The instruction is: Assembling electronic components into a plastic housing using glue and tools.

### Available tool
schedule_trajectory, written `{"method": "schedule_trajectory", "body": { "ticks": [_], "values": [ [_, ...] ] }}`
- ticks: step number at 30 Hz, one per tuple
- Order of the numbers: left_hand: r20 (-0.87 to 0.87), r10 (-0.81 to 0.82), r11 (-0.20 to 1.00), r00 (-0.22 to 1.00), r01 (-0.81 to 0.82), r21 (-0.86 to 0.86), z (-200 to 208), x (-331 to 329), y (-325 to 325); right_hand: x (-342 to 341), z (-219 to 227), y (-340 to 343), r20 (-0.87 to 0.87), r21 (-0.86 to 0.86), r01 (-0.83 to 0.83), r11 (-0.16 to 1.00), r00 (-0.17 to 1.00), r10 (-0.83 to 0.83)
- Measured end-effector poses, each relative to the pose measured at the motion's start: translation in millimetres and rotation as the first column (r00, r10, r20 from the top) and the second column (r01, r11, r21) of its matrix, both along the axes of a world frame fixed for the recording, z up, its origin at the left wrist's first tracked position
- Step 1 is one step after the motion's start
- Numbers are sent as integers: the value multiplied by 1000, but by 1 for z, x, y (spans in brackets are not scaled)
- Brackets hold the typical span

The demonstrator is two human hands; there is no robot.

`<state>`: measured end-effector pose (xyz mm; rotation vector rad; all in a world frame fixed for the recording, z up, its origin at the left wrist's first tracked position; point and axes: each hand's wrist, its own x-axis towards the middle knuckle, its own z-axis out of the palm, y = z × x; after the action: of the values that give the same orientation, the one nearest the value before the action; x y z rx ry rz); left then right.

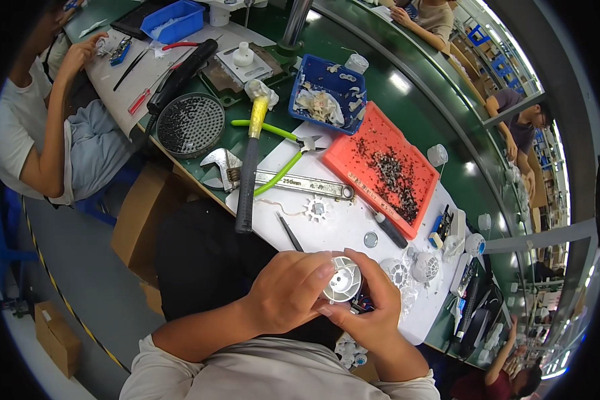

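Between my two hands is a round white plastic housing [344, 280] with ribs inside its open face, which is turned upward. My left hand [288, 291] closes on its left side, fingers curled over the edge. My right hand [379, 312] grips the other side, with thumb and index finger around the rim. Below the housing, partly hidden by my right hand, some small dark and coloured parts [362, 304] show. Tweezers [289, 232] lie on the white sheet just beyond my left hand. Past my right hand are a domed white lattice part [425, 267] and a round white part [396, 271].
A hammer [247, 187], adjustable wrench [307, 183] and green-handled cutters [279, 172] lie ahead. Farther off stand a red tray [353, 163] of small screws, a blue bin [300, 107] and a grey dish [210, 123]. A screwdriver [390, 230] lies right. A co-worker [30, 140] sits at left.
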<state>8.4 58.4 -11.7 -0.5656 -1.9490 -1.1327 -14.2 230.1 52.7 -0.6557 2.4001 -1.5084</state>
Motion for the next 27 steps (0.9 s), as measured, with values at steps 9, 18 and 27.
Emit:
{"method": "schedule_trajectory", "body": {
  "ticks": [9, 18, 27],
  "values": [
    [-61, 55, 998, 997, -56, -22, 0, -2, -1, 5, -8, -5, -45, 28, 79, 996, 996, -78],
    [70, -67, 993, 995, 60, 103, -12, 33, -56, 23, 69, 208, -12, -300, 161, 940, 985, -173],
    [262, 172, 985, 950, -160, -65, -63, 73, -105, -9, 70, 166, 614, -786, 585, 200, 776, 146]
  ]
}}
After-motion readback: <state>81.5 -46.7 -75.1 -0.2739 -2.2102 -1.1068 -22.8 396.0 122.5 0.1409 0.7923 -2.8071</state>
